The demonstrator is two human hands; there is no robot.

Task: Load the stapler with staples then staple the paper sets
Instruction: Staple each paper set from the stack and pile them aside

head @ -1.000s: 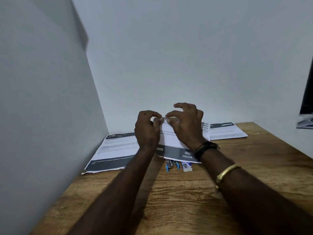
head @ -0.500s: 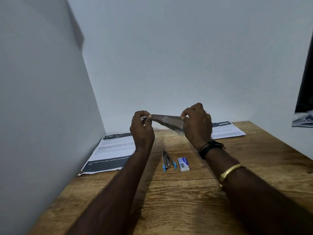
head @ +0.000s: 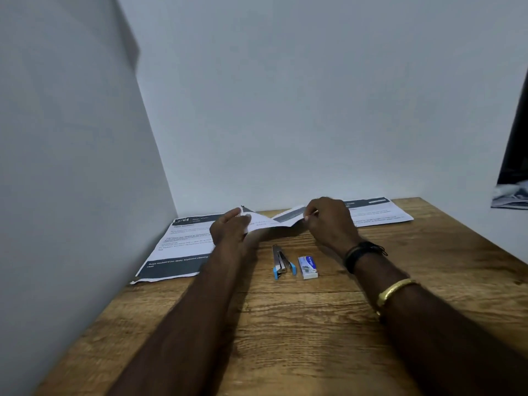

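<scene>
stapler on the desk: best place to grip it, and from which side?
Grip the stapler across its metal body near mid-length, from above, thumb and fingers on the long sides. It lies flat, long axis pointing away, blue ends toward the viewer and apparently splayed open, so skip those. The staple box sits close on its right; likely enter from the left.

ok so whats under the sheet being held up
Bare wooden table; the blue-tipped metal stapler lies just nearer. The table strip behind the held white printed sheet is covered.
</scene>
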